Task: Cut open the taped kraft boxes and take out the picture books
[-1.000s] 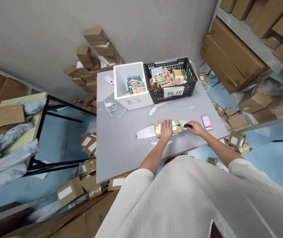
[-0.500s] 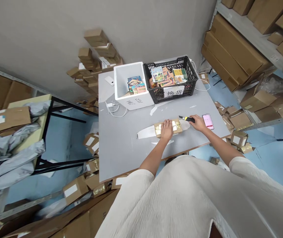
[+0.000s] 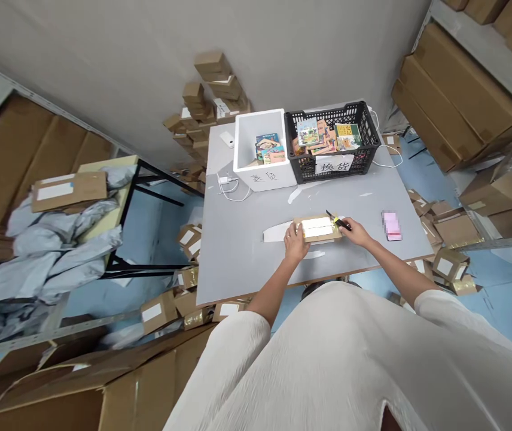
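A small cardboard box (image 3: 316, 237) lies on the grey table (image 3: 238, 257), white label up. My left hand (image 3: 296, 243) grips its left end, thumb on the top edge and fingers round the side. In my right hand (image 3: 357, 232) is a utility knife (image 3: 342, 224), black with a yellow part, its blade pointing up and left over the box's right end. That hand's fingertips are close to this end; whether they touch it I cannot tell. Part of a white patch (image 3: 276, 233) shows on the tabletop left of the box.
Behind the box stand a white foam box (image 3: 267, 178) and a black crate (image 3: 298, 170), both with books inside. A phone (image 3: 392, 225) lies on the right. A white cable (image 3: 233, 194) trails at the left. Cardboard boxes (image 3: 160, 311) crowd the floor.
The box has been turned over: gold tape showed on top before, now a white label does. My left hand moved from flat on top to its left end. The knife came over its right end.
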Available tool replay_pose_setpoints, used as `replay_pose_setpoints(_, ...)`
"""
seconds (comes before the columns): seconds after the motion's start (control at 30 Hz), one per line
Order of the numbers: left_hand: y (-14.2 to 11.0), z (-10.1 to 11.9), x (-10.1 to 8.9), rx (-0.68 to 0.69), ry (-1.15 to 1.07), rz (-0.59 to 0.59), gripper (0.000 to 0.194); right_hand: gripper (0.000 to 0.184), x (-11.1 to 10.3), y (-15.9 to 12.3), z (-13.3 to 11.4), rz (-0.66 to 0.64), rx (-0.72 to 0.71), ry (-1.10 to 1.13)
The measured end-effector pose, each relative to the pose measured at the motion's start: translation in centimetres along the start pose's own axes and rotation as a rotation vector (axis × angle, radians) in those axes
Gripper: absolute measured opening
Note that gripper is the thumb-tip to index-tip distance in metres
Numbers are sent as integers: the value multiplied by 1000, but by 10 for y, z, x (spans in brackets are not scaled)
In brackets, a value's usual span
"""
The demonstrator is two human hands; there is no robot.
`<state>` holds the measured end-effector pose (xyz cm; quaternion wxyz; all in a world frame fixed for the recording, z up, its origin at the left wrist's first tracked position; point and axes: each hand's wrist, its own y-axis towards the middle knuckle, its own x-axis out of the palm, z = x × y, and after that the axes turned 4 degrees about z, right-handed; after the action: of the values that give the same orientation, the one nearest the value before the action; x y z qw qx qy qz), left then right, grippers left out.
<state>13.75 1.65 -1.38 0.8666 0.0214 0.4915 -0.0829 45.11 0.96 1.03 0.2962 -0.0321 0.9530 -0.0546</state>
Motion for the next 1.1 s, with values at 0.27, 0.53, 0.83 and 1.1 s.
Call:
replay_pose_setpoints(0.27, 19, 0, 0, -101, -201, -35, 93, 49, -9, 4, -4, 73, 82, 36)
replay_pose_setpoints(0.53, 42, 17, 6, -139, -267, -54, 82, 48, -21, 0, 17, 163, 168, 50)
replay_pose_setpoints(0.83, 39, 18, 21, -138, -307, -110, 95, 43, -12, -11, 32, 173, 216, 75)
replay_pose_setpoints(1.1, 32, 13, 27, -173, -309, -180, 99, 38, -4, -13, 27, 115, 225, 32)
